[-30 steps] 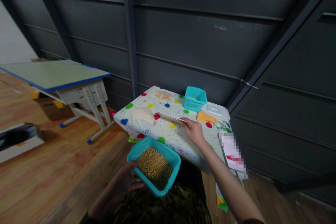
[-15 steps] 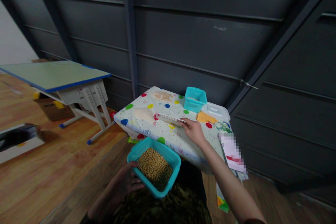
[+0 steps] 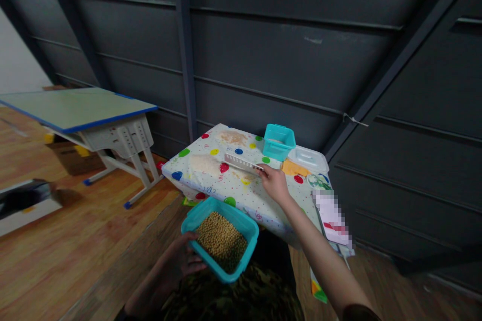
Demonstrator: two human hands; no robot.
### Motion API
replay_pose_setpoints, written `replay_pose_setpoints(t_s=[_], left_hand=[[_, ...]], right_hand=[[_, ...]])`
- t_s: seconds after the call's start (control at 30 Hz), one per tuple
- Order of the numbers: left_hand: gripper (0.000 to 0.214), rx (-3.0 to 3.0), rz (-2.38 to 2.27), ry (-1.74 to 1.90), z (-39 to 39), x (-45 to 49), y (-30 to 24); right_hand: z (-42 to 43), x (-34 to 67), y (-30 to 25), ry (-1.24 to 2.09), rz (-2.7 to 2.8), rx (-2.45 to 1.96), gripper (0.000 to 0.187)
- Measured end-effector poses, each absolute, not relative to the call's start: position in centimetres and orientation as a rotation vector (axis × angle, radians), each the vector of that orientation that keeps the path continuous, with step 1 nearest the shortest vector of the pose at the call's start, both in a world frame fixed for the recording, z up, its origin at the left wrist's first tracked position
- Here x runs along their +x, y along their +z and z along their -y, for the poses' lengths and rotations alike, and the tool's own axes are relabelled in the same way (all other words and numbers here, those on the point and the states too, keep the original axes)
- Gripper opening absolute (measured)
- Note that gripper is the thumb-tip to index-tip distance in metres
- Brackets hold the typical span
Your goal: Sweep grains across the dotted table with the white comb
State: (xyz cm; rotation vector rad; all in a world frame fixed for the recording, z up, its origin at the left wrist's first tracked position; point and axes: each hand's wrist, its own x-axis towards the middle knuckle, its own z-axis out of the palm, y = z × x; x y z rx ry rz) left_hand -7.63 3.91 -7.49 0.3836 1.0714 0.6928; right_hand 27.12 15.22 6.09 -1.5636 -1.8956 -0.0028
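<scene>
My left hand (image 3: 185, 256) grips the near left rim of a turquoise plastic tub (image 3: 246, 220), which is tilted in front of the table, close to my body. Soybeans (image 3: 221, 242) fill its lower part. My right hand (image 3: 274, 181) is closed on one end of a flat white piece with a row of slots along its edge (image 3: 243, 162); its exact kind is unclear. It is held over the table, its far end near a heap of white grains (image 3: 205, 164). Farther back lies a thin spread of brownish grains (image 3: 233, 138).
A balloon-patterned cloth covers the table (image 3: 196, 149). On its right stand a second turquoise tub (image 3: 278, 149), a clear lid (image 3: 309, 159), an orange cloth (image 3: 295, 167) and a partly pixelated phone-like item (image 3: 331, 220). A dark panelled wall (image 3: 263, 55) rises behind; a desk (image 3: 86, 105) stands left.
My right hand has turned the white slotted piece, lifting its far end up and back, so more of its slotted edge shows. The tub in my left hand has barely moved.
</scene>
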Motion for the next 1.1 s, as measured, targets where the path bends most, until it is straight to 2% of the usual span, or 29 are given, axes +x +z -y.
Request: replay_pose_setpoints(t_s=[0.13,0.47,1.1], left_hand=[[0.046,0.382,-1.067,0.681,-3.9,-7.6,-7.2],[0.038,0.389,-1.043,0.707,-3.7,-7.7,-7.2],[0.041,0.429,-1.047,0.702,-3.2,-7.0,-5.1]], right_hand=[[-15.8,26.3,6.6,-0.008,1.932,-1.646,0.029],[-15.3,26.5,6.5,0.084,1.966,-1.528,0.027],[-14.1,28.5,7.1,0.268,1.947,-1.4,0.019]])
